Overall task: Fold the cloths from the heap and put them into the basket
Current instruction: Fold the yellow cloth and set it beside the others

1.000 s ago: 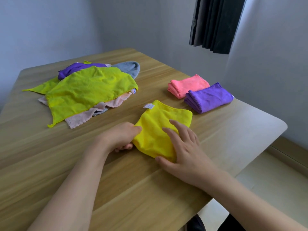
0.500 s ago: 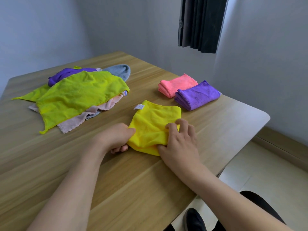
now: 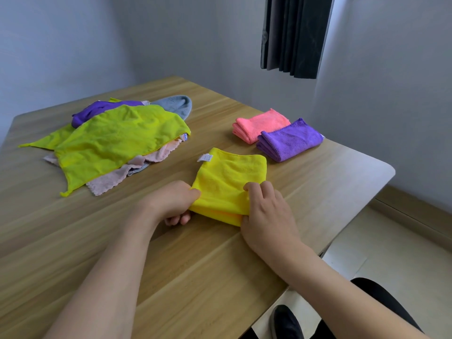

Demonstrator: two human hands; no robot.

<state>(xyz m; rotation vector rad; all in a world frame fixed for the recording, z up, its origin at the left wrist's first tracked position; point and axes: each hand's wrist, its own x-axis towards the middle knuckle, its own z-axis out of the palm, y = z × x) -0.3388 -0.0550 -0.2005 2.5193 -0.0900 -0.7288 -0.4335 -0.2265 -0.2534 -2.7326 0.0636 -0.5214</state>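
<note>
Where grey walls (image 3: 171, 40) meet, wooden table (image 3: 195, 277), dark curtain (image 3: 296, 35)

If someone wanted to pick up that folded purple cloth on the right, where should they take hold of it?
Probably by the thick rounded fold of the folded purple microfibre cloth, the end facing the person. There the layers are joined, so coming from the near side and pinching top and bottom should keep it folded. The far end looks like loose edges.

Right hand (image 3: 267, 214), flat on the yellow cloth (image 3: 227, 184) before, now pinches its near-right corner
</note>
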